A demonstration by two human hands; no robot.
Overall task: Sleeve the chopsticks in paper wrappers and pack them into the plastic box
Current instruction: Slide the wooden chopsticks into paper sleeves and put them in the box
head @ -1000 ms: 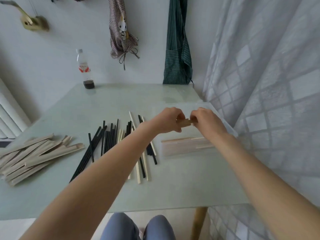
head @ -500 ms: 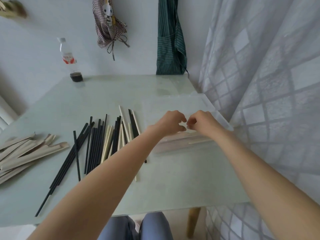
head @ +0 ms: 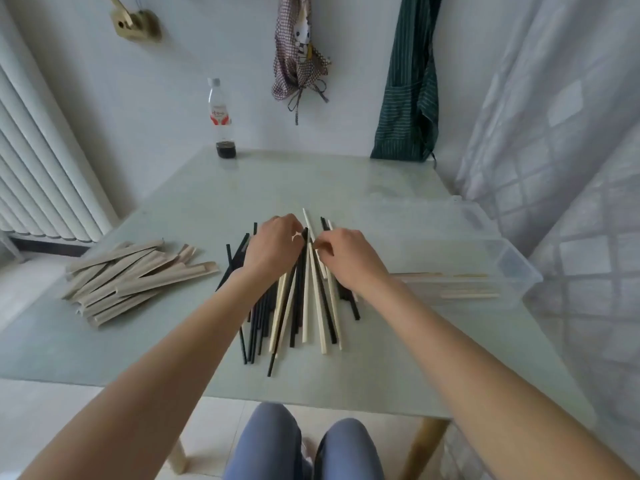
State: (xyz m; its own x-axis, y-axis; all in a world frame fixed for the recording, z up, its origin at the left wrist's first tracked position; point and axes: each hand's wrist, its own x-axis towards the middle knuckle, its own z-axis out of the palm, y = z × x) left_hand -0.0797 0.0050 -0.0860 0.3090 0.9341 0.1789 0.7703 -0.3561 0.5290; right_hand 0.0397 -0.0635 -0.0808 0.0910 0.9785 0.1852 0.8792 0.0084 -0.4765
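Lay fanned toward twelve o'clock beneath both grips: loose chopsticks [head: 304, 303]. Left hand [head: 273, 251] curled over black sticks, right hand [head: 349, 258] pinching; holds unclear.

Home dining corner, likely beside kitchen: glass-topped table [head: 346, 181] against plain white wall; green striped apron [head: 405, 98] and checked cloth bag [head: 298, 64] hung on wall; white radiator [head: 38, 161] at left; sheer patterned curtain [head: 554, 133] at right; near-empty drink bottle [head: 221, 119] on tabletop; tiled floor below
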